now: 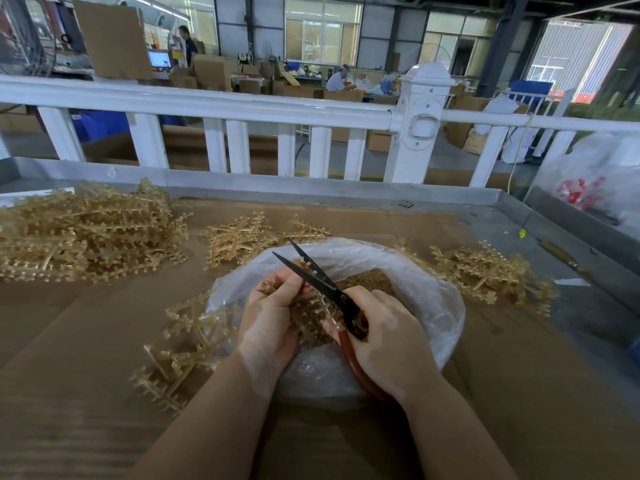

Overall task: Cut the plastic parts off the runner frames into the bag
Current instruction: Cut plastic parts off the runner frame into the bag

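A white railing (214, 109) runs along the far side of the counter (485, 216), with a thick white post (420, 123) to the right of middle; beyond it are stacked cardboard boxes and two people at work in the hall. Brown cardboard sheeting (86, 341) covers most of the counter, leaving bare grey metal along the far rim and the right side. A big heap of amber runner frames (86, 233) fills the far left, a smaller cluster (242, 237) sits just behind the bag, and another pile (491, 275) lies to the right. A filled clear sack (595, 181) bulges at the right edge. The nearest open cardboard is to the near left and near right of the arms.

The clear plastic bag (433, 306) sits open in the middle, holding a bed of small cut parts (374, 282). The left hand (270, 320) curls its fingers round a runner frame (194, 337), whose free end sticks out to the left over the bag's rim and the cardboard. The right hand (384, 341) grips the red handles of the scissors (322, 282); their dark blades stand apart, pointing away and to the left, just above the left fingers (291, 282) and the held frame's upper end, right over the bag's mouth.
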